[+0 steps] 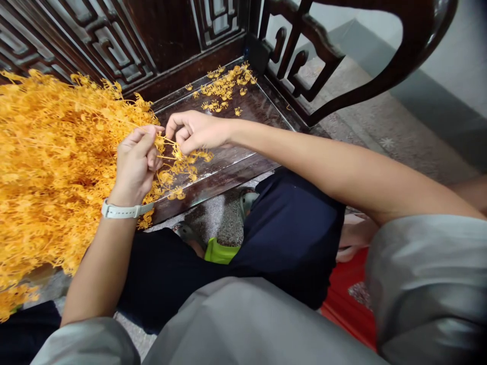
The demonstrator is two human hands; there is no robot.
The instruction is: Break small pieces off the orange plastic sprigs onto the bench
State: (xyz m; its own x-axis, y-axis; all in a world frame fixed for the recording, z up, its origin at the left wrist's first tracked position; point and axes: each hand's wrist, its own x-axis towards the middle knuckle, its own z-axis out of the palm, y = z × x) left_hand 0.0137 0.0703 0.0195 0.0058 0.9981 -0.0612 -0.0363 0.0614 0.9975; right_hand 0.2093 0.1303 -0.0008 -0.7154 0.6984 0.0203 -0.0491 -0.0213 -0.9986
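- Nearest the camera are grey sleeves and dark trousers; the person sits low, with a green shoe (218, 252) showing between the knees and a red seat (344, 299) to the right.
- The left hand (135, 165), with a white watch (120, 210) on its wrist, is closed in a pinch around the stem of an orange plastic sprig (178, 162).
- The right hand (194, 131) reaches across from the right and pinches the same sprig at its upper end, fingers curled.
- The sprig lies just above the front edge of a dark wooden chair seat (236, 162); its long axis runs roughly left to right, its small branches hanging down toward the seat.
- To the left, a big heap of orange sprigs (49, 162) covers the seat and spills over its edge.
- Farther back, in the seat's rear corner, lies a small pile of loose orange bits (224, 88), well apart from the hands.
- Behind stands the carved chair back (114, 40).
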